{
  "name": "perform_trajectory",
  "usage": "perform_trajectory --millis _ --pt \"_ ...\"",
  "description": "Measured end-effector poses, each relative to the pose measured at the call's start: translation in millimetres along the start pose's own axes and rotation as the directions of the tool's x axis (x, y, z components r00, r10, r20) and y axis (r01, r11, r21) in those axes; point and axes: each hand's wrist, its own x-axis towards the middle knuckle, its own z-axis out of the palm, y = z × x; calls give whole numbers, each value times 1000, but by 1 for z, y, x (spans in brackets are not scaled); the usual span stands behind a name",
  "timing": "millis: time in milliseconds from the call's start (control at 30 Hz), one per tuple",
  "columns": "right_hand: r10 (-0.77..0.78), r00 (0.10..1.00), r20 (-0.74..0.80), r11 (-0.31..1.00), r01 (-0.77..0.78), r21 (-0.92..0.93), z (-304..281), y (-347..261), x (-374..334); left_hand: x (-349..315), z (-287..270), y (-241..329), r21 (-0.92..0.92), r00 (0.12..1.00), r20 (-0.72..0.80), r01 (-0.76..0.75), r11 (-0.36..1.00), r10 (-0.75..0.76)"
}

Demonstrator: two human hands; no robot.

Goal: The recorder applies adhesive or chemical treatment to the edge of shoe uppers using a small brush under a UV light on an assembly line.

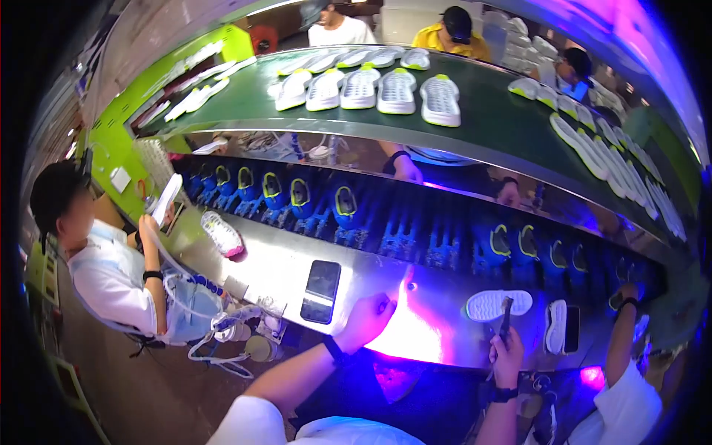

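My right hand is closed around a slim dark brush, held upright. Its tip reaches the white shoe sole, which lies flat on the metal worktable. My left hand is curled closed over the table, beside a bright pink-violet patch of light. A small dark round end shows at its fingers; the rest of what it holds is hidden. Another white sole lies to the right of my right hand, next to a dark phone.
A black phone and a white-pink shoe lie left on the worktable. Behind runs a dark conveyor with blue shoe uppers; above it a green belt carries white soles. Co-workers sit left, right and across.
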Motion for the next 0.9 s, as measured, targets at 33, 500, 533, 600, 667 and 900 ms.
perform_trajectory --millis 33,500,533,600,667,900 --pt "-9 1000 -3 998 9 -65 -3 -1 -1 -8 11 -9 -62 997 4 78 995 -78" --pt "-45 993 -110 999 46 7 3 -16 -11 -21 32 -9 5 991 -117 65 998 -64" --pt "-52 993 -102 999 53 10 0 -17 -11 -22 34 -5 -35 990 -131 54 998 -58" --pt "-62 993 -98 998 63 10 -3 -16 -12 -24 34 -3 12 991 -133 26 1000 -24" --pt "-44 995 -90 998 48 41 -4 -15 -13 -26 34 2 59 991 -136 -5 998 13" --pt "-58 993 -102 997 62 39 -7 -22 -16 -29 32 19 97 985 -153 -70 993 85"
